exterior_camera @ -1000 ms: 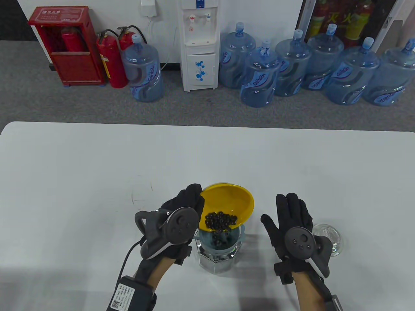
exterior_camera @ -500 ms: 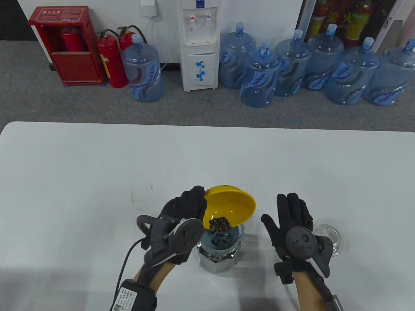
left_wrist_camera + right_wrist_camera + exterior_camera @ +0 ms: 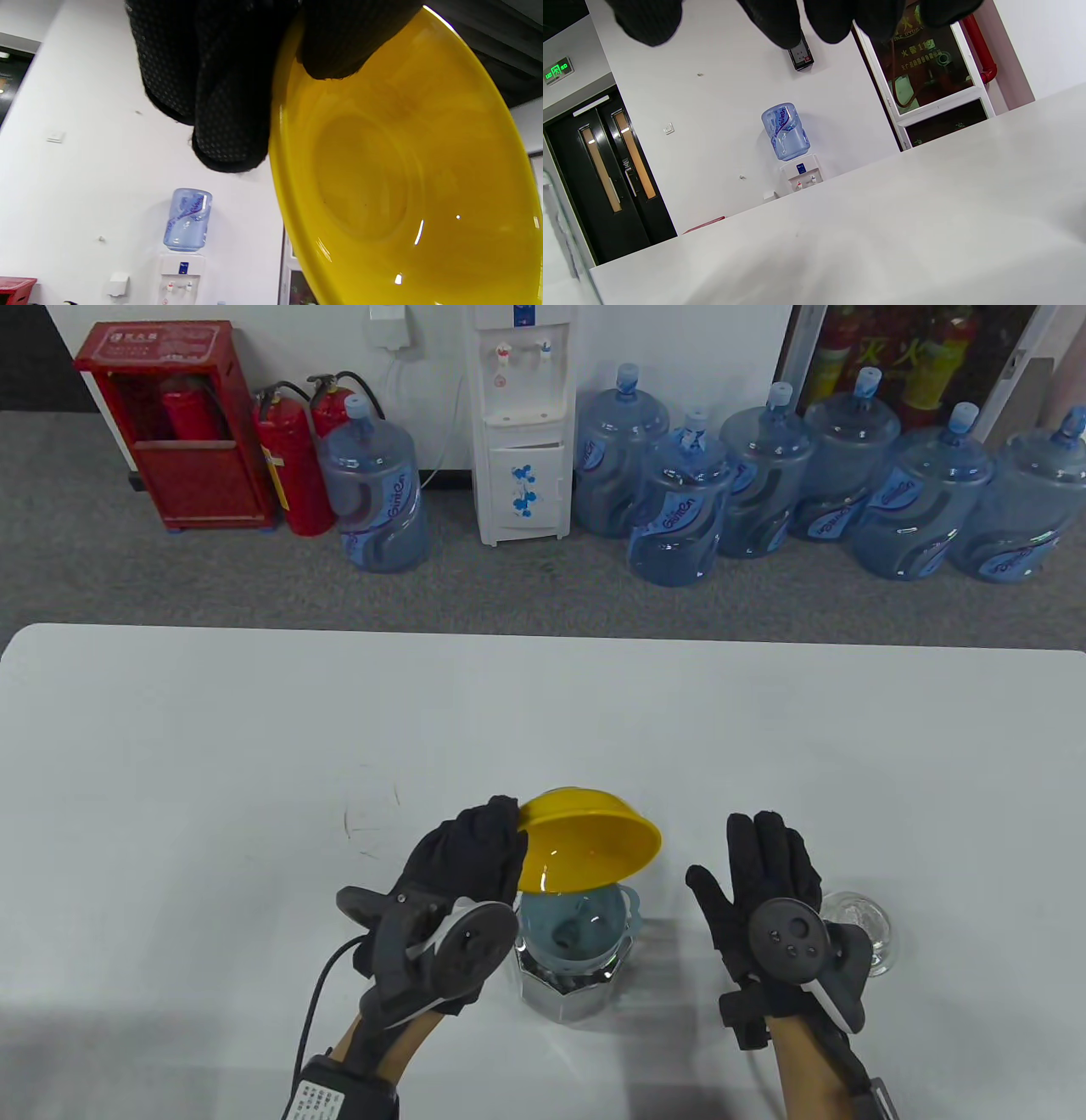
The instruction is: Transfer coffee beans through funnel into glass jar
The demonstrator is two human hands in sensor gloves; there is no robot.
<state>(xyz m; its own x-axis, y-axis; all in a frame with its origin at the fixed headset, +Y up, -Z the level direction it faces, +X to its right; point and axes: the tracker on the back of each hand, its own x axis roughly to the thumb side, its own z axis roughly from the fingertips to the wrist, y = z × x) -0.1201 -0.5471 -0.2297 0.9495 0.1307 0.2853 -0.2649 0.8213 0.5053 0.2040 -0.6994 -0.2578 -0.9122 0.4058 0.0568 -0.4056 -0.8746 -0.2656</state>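
My left hand (image 3: 475,857) grips the rim of a yellow bowl (image 3: 590,848) and holds it steeply tilted over a pale blue funnel (image 3: 573,929). The funnel sits in the mouth of a faceted glass jar (image 3: 568,988) on the table. In the left wrist view the bowl (image 3: 403,186) shows no beans, with my fingers (image 3: 229,106) over its rim. A dark patch, perhaps a few beans, shows at the funnel's throat (image 3: 567,935). My right hand (image 3: 764,874) lies flat and empty on the table, right of the jar.
A glass lid (image 3: 857,925) lies on the table right of my right hand. The white table (image 3: 254,746) stretches far back and to both sides. Water bottles (image 3: 679,509), a dispenser and fire extinguishers stand on the floor beyond the table's far edge.
My left hand tipped the bowl steeper. The beans slid out of the bowl into the funnel, and the bowl now shows none. My right hand stayed still.
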